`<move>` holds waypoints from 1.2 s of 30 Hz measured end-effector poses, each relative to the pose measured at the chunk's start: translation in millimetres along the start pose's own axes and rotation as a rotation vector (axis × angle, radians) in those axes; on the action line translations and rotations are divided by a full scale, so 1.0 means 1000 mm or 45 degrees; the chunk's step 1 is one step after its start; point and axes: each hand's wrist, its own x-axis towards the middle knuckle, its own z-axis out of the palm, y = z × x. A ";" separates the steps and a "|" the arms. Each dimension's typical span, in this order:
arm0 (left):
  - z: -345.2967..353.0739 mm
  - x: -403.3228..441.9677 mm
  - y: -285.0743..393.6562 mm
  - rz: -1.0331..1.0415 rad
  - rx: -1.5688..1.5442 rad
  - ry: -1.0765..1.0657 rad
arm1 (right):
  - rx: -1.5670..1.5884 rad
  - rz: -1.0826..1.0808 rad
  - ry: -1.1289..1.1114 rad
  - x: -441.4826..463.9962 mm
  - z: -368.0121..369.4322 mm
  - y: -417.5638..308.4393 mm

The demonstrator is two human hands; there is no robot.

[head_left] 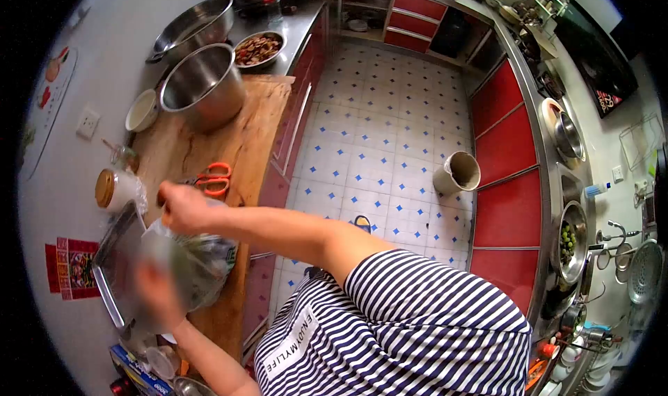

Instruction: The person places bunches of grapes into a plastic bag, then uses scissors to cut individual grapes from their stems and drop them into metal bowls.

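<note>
Over the wooden counter, my right hand [186, 208] is closed in a fist round a brown handle, seen only in part. My left hand [157, 292] is smeared by motion and lies over the near side of a clear plastic bag [212, 267] with something greenish in it. Whether the left fingers hold anything is hidden by the blur. Orange-handled scissors [213, 180] lie on the wood just beyond my right hand. A metal tray [108, 285] leans along the wall side, left of both hands.
A deep steel pot [203, 90] and a bowl of chopped food [259, 50] stand farther along the counter. By the wall is a wooden-lidded jar [115, 189]. On the tiled floor stands a bin [457, 173]. Across the room, a basin [572, 243] holds green items.
</note>
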 end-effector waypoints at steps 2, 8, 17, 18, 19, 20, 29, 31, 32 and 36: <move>-0.001 0.002 -0.003 -0.032 0.016 -0.037 | 0.038 -0.179 -0.111 -0.017 -0.024 -0.022; -0.006 -0.011 0.075 -0.023 0.703 0.567 | -0.178 -0.072 -0.498 -0.119 -0.154 0.066; 0.248 0.010 0.238 0.257 0.445 -0.087 | -0.396 1.612 -0.068 -0.407 -0.423 0.264; 0.277 0.018 0.242 0.280 0.405 -0.199 | -0.442 1.641 0.128 -0.427 -0.438 0.279; 0.307 0.026 0.255 0.300 0.366 -0.306 | -0.453 1.677 0.212 -0.433 -0.457 0.286; 0.333 0.031 0.271 0.239 0.391 -0.417 | -0.442 1.691 0.244 -0.431 -0.474 0.297; 0.589 0.151 0.329 0.468 0.199 -0.797 | 0.010 1.706 0.687 -0.366 -0.566 0.381; 0.673 0.178 0.343 0.300 0.046 -1.004 | -0.030 1.801 0.719 -0.376 -0.591 0.401; 0.709 0.191 0.359 0.407 -0.026 -1.093 | -0.037 1.889 0.757 -0.382 -0.603 0.405; 0.850 0.216 0.479 0.820 -0.189 -1.382 | -0.035 2.058 1.047 -0.399 -0.651 0.412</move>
